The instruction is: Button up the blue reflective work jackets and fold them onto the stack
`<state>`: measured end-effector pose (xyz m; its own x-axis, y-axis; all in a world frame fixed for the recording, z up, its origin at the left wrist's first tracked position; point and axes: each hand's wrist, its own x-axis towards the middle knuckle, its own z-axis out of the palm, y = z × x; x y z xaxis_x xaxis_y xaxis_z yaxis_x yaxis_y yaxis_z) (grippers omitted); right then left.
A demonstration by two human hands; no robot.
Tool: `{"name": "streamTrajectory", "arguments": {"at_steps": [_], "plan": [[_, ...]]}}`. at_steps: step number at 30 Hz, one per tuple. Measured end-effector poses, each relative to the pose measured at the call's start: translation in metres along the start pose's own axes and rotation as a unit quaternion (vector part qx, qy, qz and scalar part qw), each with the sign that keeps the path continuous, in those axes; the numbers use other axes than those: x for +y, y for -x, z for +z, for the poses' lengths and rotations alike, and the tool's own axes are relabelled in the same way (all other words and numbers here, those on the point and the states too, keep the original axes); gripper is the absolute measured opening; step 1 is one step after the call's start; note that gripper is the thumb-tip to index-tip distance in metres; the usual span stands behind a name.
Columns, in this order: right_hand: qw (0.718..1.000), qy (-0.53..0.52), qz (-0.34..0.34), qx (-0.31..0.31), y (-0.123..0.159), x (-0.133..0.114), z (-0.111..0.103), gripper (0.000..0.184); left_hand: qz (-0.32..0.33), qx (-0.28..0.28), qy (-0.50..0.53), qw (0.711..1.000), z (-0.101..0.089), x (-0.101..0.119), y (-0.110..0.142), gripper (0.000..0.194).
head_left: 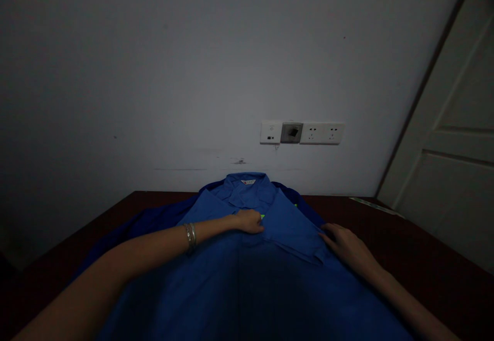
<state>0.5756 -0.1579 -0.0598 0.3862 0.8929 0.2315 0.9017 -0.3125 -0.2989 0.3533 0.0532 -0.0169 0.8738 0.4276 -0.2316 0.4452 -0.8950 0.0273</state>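
Observation:
A blue collared shirt (247, 269) lies spread on a dark brown table (424, 248), collar toward the wall. My left hand (249, 221) reaches across the chest and is closed in a pinch on the shirt's front edge just below the collar, beside a small yellow-green patch. A silver bracelet sits on that wrist. My right hand (345, 246) rests at the shirt's right side, fingers curled on the edge of a folded-over panel of the cloth.
A darker blue garment (154, 217) pokes out under the shirt at the left and behind the collar. A white wall with a socket strip (303, 132) rises behind the table. A white door (455, 140) stands at the right. A thin strip lies at the table's far right edge (372, 205).

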Motion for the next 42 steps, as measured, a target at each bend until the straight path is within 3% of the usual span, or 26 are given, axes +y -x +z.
{"name": "streamTrajectory", "arguments": {"at_steps": [5,11,15,20,26,32,37,42], "plan": [[1.000,-0.002,0.004,0.000,-0.002,0.005,0.001,0.037,0.004,-0.056,0.051,0.997,0.000,-0.009,-0.012,0.033],[0.998,0.051,-0.001,0.036,0.001,-0.002,-0.001,0.034,0.046,0.007,0.008,0.999,0.006,-0.008,-0.005,0.035],[0.988,0.080,-0.104,0.077,0.010,-0.022,-0.012,0.030,0.022,0.035,0.013,0.999,0.009,-0.007,0.007,0.034],[0.965,0.068,-0.252,0.014,0.032,-0.052,-0.023,0.024,-0.033,0.051,0.094,0.994,0.016,-0.009,0.009,0.029],[0.958,0.133,-0.253,-0.019,0.052,-0.061,-0.015,0.020,-0.071,0.045,0.155,0.984,0.017,-0.007,0.011,0.029],[0.951,0.168,-0.258,0.011,0.062,-0.067,-0.007,0.031,-0.102,0.067,0.151,0.981,0.018,0.004,0.021,0.025],[0.961,0.131,-0.244,0.005,0.074,-0.071,-0.010,0.029,-0.117,0.101,0.150,0.977,0.015,0.002,0.047,0.030],[0.974,0.079,-0.213,-0.016,0.105,-0.067,-0.024,0.033,-0.102,0.122,0.130,0.979,0.011,-0.021,0.115,0.029]]}}
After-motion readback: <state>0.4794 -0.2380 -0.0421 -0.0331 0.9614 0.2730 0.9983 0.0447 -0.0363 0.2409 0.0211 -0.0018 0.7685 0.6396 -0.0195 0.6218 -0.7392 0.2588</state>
